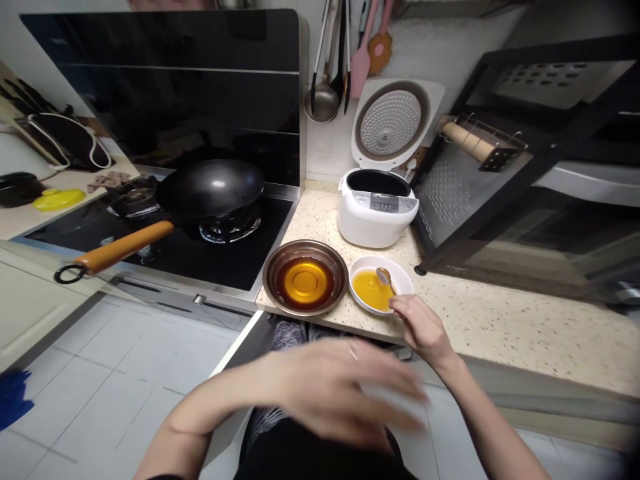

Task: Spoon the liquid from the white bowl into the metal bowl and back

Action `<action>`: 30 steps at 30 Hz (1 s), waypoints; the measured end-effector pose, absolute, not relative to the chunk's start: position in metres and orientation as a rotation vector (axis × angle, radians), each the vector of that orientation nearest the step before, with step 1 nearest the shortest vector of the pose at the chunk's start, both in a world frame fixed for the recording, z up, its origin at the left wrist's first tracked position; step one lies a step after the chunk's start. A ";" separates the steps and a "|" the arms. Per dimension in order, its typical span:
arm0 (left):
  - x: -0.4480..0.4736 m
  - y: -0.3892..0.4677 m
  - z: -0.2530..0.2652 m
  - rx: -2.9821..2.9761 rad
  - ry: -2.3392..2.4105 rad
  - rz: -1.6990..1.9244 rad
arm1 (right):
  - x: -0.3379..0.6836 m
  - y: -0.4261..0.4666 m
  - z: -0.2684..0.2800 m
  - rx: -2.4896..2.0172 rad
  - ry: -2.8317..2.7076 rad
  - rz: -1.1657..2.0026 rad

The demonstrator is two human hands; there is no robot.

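A small metal spoon (383,275) is pinched by its handle in my right hand (423,327). Its bowl end is over the yellow liquid in a white bowl (404,280), with the handle crossing the near rim. My left hand (345,390) is raised close to my body, blurred by motion, its fingers stretched out and nothing visible in them. To the left of the white bowl, a wide metal bowl (273,270) holds amber-brown liquid near the counter edge.
A white rice cooker (377,227) with its lid up stands behind the bowls. On the stove sits a black wok (210,190), its wooden handle pointing toward the front left. A dark metal rack (450,247) borders the counter at right. Below, a cabinet door or drawer (240,347) juts out.
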State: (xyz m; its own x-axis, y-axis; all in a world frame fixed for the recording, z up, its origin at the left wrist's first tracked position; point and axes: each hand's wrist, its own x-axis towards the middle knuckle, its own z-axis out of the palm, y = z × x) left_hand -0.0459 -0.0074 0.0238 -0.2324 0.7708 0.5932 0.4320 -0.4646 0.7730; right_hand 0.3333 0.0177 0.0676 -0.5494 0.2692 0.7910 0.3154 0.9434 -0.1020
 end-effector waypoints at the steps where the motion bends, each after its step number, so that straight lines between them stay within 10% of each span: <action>1: -0.051 -0.007 0.027 1.745 1.443 1.750 | 0.334 0.015 0.067 -0.428 -2.176 -0.070; 30: -0.083 0.008 0.022 1.808 1.125 1.516 | 0.200 -0.031 0.003 -0.770 -1.421 0.603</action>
State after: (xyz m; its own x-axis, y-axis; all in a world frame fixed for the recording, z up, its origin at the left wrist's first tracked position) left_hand -0.0831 0.0075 0.0219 0.0279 0.8469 0.5310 0.2628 -0.5187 0.8135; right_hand 0.1998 -0.0310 0.0028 0.0766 0.7696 0.6340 0.0791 0.6291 -0.7733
